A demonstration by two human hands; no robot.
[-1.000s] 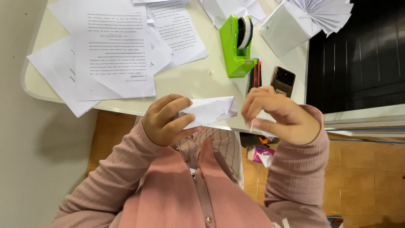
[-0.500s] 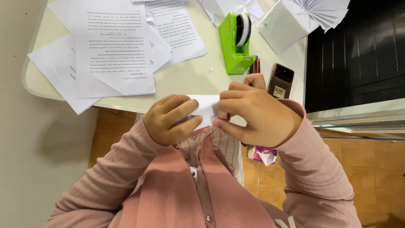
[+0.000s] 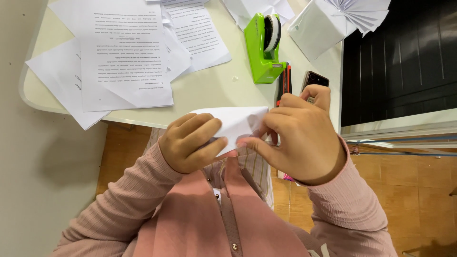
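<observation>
A small folded piece of white paper (image 3: 235, 121) is held between both hands just below the table's near edge, above my lap. My left hand (image 3: 190, 142) grips its left side, fingers curled over the top and thumb pressing underneath. My right hand (image 3: 297, 138) covers its right end, with fingertips pinching along the fold. Most of the paper's right part is hidden under the right hand.
On the cream table (image 3: 209, 90) lie several printed sheets (image 3: 121, 52), a green tape dispenser (image 3: 264, 45), a red-and-black pen (image 3: 283, 81), a dark phone (image 3: 314, 80) and a folded white paper stack (image 3: 333, 24). A dark panel (image 3: 400, 62) stands to the right; wooden floor lies below.
My right hand has moved left onto the paper and now covers its right end. The paper sits lower and closer between both hands; the left hand has kept its grip.
</observation>
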